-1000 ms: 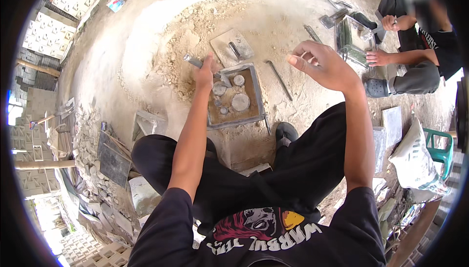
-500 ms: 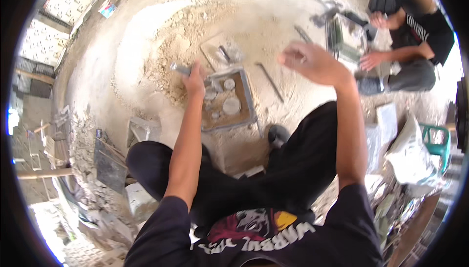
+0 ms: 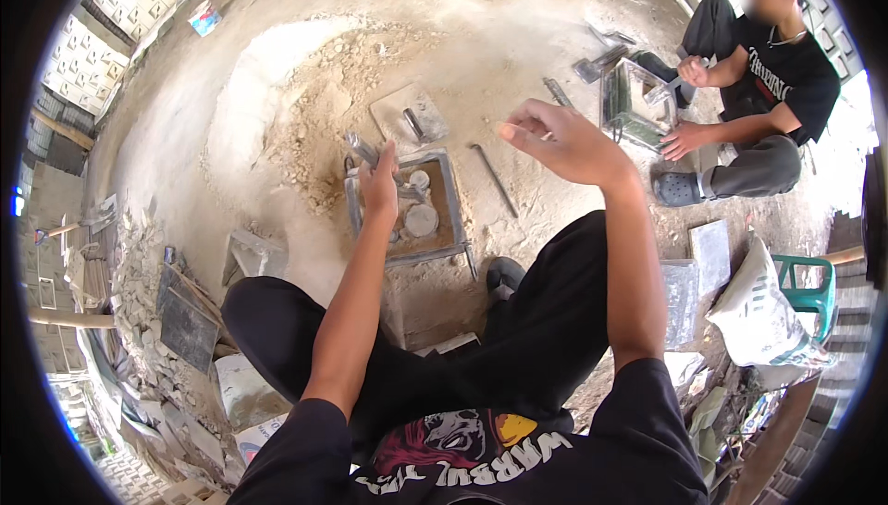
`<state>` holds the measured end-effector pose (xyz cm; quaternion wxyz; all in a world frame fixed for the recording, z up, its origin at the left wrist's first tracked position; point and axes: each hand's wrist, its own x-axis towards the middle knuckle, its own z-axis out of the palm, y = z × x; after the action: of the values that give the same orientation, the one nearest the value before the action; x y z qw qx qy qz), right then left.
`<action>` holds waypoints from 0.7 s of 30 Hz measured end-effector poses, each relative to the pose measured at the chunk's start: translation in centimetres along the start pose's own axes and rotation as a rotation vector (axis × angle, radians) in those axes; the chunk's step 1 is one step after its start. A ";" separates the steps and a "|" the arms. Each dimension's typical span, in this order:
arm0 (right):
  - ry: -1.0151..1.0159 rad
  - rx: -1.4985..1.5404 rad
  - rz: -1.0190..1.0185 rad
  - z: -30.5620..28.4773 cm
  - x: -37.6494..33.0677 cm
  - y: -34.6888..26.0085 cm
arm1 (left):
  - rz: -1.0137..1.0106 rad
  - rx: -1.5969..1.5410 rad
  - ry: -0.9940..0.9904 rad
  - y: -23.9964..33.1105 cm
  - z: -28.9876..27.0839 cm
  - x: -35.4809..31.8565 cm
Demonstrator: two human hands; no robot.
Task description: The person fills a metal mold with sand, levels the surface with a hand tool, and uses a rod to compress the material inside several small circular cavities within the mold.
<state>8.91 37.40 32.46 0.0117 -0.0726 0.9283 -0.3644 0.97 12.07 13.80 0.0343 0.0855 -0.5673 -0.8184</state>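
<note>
— What's lying around the dusty ground (image 3: 518,33)?

— A pale heap of sand (image 3: 268,98) is spreading at the upper left, and a thin metal rod (image 3: 493,179) is lying near a flat slab (image 3: 407,112). Grey square tiles (image 3: 696,269) are leaning just beside a white sack (image 3: 768,315).

— Anyone else?

— Another person (image 3: 763,89) in a black shirt is sitting at the upper right, leaning over a second metal frame (image 3: 634,103). A green stool (image 3: 812,288) is standing behind the sack

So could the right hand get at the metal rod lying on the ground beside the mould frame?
Probably yes: the right hand hangs raised and looks empty, just above the rod, with nothing between them.
</note>
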 end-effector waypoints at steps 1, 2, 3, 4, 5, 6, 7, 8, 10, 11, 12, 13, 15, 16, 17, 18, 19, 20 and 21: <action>-0.046 0.013 0.037 -0.3 0.2 -1.2 | -0.026 0.137 0.051 -1.1 -0.6 0.2; -0.054 0.005 0.016 -0.3 0.5 -1.8 | -0.010 0.111 -0.022 -1.6 -0.9 0.6; -0.060 0.003 0.005 -0.1 0.6 -1.9 | 0.000 0.090 -0.100 -1.4 -0.7 0.7; -0.067 0.000 -0.008 0.1 0.7 -1.9 | 0.009 0.069 -0.177 -1.1 -0.5 0.7; -0.079 -0.017 -0.030 0.2 0.7 -1.8 | 0.020 0.138 -0.124 -1.0 -0.1 0.6; -0.097 -0.034 -0.041 0.4 0.6 -1.2 | 0.019 0.215 -0.133 -0.7 0.5 -0.2; -0.115 -0.043 -0.057 0.7 0.5 -0.9 | 0.020 0.301 -0.139 -0.1 0.6 -1.0; -0.127 -0.041 -0.035 0.8 0.6 -0.7 | 0.022 0.385 -0.147 -0.1 0.7 -1.6; -0.156 -0.030 -0.022 0.9 1.1 -1.5 | 0.095 0.400 -0.131 -1.4 -0.1 -1.1; -0.130 0.001 -0.012 0.9 1.0 -1.7 | 0.072 0.372 -0.155 -1.3 -0.1 -0.9; -0.137 -0.030 -0.006 0.8 1.0 -1.7 | 0.042 0.336 -0.174 -1.4 0.0 -1.0; -0.143 -0.060 0.001 0.6 0.9 -1.6 | 0.106 0.293 -0.229 -1.4 0.1 -0.9; -0.146 -0.050 -0.007 0.6 0.9 -1.2 | 0.077 0.321 -0.302 -1.1 0.4 -0.8; -0.141 -0.010 -0.020 0.6 0.8 -1.1 | 0.063 0.340 -0.340 -0.9 0.5 -0.7; -0.135 0.031 -0.032 0.6 0.7 -0.9 | 0.056 0.267 -0.373 -1.4 0.5 -0.3; -0.131 0.007 -0.029 0.6 0.8 -0.9 | 0.045 0.228 -0.393 -1.1 0.6 0.2; -0.127 -0.021 -0.025 0.9 1.0 -0.8 | 0.034 0.184 -0.413 -0.5 0.3 1.0; -0.124 -0.049 -0.021 1.0 1.1 -0.6 | 0.022 0.141 -0.433 -0.1 0.1 1.6; -0.120 -0.071 -0.037 0.6 1.0 -0.1 | 0.003 0.112 -0.478 0.8 0.3 0.9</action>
<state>8.01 36.73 32.11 0.0580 -0.1118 0.9367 -0.3265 -0.01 11.92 14.55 -0.1046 -0.1098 -0.6038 -0.7826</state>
